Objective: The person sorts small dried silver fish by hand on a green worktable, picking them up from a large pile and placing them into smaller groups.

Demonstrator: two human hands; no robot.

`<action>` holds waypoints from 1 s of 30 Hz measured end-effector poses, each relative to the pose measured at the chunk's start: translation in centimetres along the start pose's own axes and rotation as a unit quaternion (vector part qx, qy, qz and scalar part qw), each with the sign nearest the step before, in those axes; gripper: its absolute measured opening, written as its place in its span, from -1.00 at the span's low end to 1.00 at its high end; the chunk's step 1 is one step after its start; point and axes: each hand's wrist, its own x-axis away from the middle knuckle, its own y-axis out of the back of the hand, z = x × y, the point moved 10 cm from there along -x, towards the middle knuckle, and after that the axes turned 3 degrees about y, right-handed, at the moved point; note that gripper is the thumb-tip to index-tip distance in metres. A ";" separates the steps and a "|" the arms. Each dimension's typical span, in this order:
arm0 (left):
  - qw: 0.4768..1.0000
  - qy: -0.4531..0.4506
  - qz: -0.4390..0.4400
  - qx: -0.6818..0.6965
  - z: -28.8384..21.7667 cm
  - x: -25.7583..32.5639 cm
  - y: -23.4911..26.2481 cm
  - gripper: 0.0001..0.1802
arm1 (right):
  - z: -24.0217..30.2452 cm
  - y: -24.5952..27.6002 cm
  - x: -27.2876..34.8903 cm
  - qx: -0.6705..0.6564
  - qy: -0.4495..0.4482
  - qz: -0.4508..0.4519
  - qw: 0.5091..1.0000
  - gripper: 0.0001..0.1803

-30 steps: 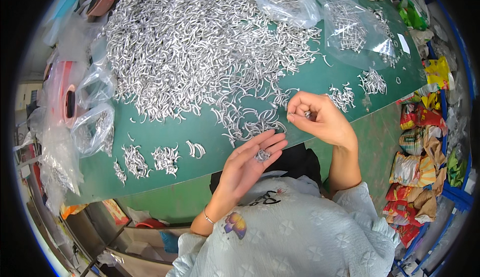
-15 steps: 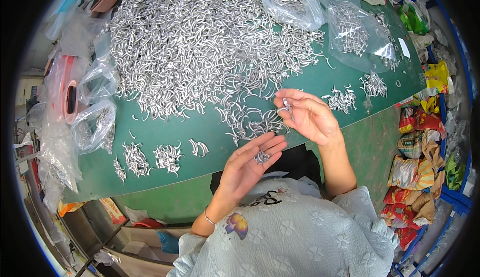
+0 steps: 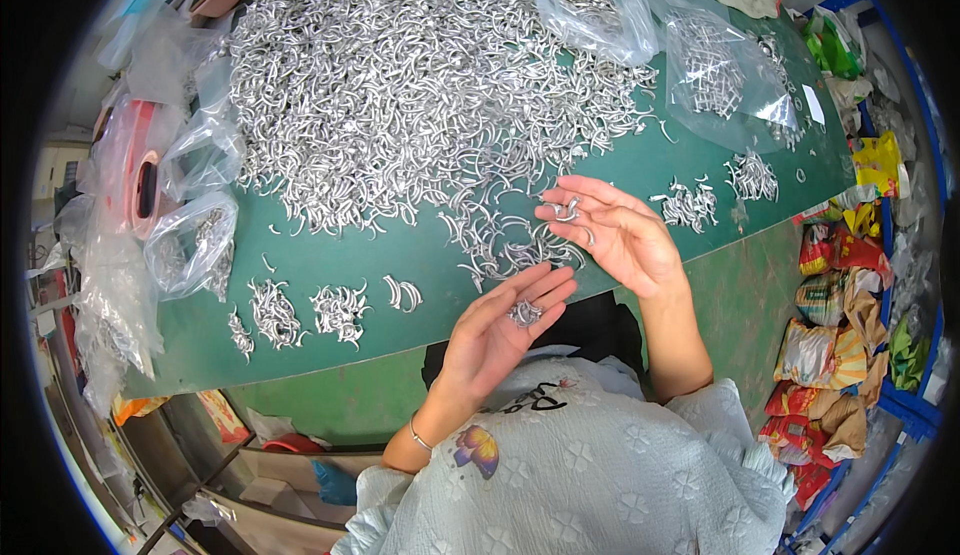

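Observation:
My left hand (image 3: 498, 327) is turned palm up at the table's near edge, with a small cluster of curved silvery metal pieces (image 3: 524, 313) in its cupped palm. To its right and a little farther away, my right hand (image 3: 632, 242) holds a curved metal piece (image 3: 566, 211) at its fingertips. Both hands are by a loose scatter of the same curved pieces (image 3: 500, 237), which runs back into a large heap (image 3: 390, 85). Left of my left hand lie a few separate pieces (image 3: 403, 294) and small piles (image 3: 340, 315), (image 3: 274, 313).
Two more small piles (image 3: 690, 205), (image 3: 752, 176) lie on the green table (image 3: 300, 255) to the right. Clear plastic bags (image 3: 700, 65) with metal parts rest at the far right, others (image 3: 195, 245) at the left beside a pink container (image 3: 130, 170). Shelves with colourful packets (image 3: 822, 350) stand at the right.
The curved piece at my right fingertips has turned and lies more sideways. My left hand keeps its cluster and has hardly moved. The whole view has shifted slightly.

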 end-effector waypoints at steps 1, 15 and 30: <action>1.000 -0.001 -0.001 0.000 0.0 0.0 0.0 -0.43 | 0.0 0.1 0.0 0.005 0.001 -0.003 1.000 -0.54; 1.000 -0.008 0.026 -0.005 -0.2 0.1 -0.3 -0.45 | -2.2 0.8 0.1 -0.078 -0.025 -0.004 0.997 -0.57; 0.999 -0.008 0.010 0.029 -0.2 0.1 -0.1 -0.45 | -2.6 -1.0 0.9 -0.276 -0.104 0.093 0.951 -0.61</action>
